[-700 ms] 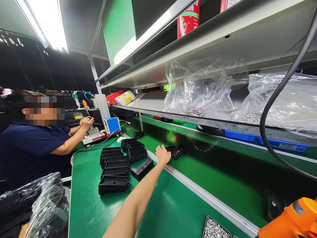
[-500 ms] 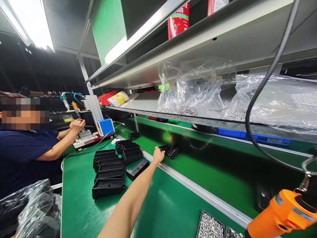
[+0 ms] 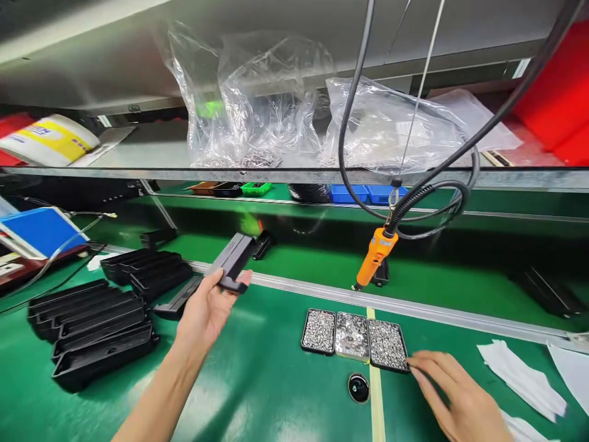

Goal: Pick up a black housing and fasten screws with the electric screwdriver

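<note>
My left hand [image 3: 206, 310] grips a black plastic housing [image 3: 234, 261] and holds it above the green bench, just in front of the metal rail. My right hand [image 3: 458, 399] rests low on the bench with fingers spread, its fingertips touching the right edge of three small black trays of screws [image 3: 353, 332]. An orange electric screwdriver [image 3: 373, 255] hangs on its black cable above the trays. A second black housing [image 3: 261, 243] lies on the conveyor behind the rail.
Rows of black housings [image 3: 92, 319] lie at the left, one more [image 3: 177, 301] beside them. A round black button [image 3: 359, 388] sits below the trays. White paper pieces [image 3: 522, 377] lie at the right. Bags of screws [image 3: 257, 104] sit on the shelf. A blue box [image 3: 39, 230] stands far left.
My left hand has lifted a black housing off the conveyor and drawn it back toward me. The view swung right; the co-worker left the picture, and my right hand and the trays came in.
</note>
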`<action>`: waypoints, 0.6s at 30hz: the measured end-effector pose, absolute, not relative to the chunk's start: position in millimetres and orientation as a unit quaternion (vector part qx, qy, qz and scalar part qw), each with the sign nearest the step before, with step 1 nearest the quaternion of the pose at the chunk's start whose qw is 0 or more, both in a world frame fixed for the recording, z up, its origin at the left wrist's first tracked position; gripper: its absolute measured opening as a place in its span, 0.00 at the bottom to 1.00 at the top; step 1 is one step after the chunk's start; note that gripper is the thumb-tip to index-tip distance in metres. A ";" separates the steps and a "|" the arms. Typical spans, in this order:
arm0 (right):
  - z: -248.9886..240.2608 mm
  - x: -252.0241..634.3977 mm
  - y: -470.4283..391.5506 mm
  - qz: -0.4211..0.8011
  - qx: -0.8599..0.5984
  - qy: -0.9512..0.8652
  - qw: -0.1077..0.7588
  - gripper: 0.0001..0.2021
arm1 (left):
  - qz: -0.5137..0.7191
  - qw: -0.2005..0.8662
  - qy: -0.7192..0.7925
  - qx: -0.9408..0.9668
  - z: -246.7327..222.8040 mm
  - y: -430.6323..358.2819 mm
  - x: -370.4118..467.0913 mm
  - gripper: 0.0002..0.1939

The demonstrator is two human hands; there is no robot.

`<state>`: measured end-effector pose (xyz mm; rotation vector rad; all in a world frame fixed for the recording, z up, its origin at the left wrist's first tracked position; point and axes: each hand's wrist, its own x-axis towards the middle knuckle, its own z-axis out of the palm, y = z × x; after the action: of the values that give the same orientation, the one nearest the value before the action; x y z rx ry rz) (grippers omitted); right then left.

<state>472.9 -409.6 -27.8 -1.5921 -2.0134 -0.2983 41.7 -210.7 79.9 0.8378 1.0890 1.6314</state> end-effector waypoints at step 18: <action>-39.2 440.5 -352.3 -0.048 -0.663 -0.718 0.207 0.04 | 0.512 0.794 0.320 0.071 15.1 -322.7 110.1 0.11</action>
<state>440.5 -352.3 -39.2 -1.8467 -1.9993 -0.1345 110.1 -322.7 15.1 0.1530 0.6884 1.1007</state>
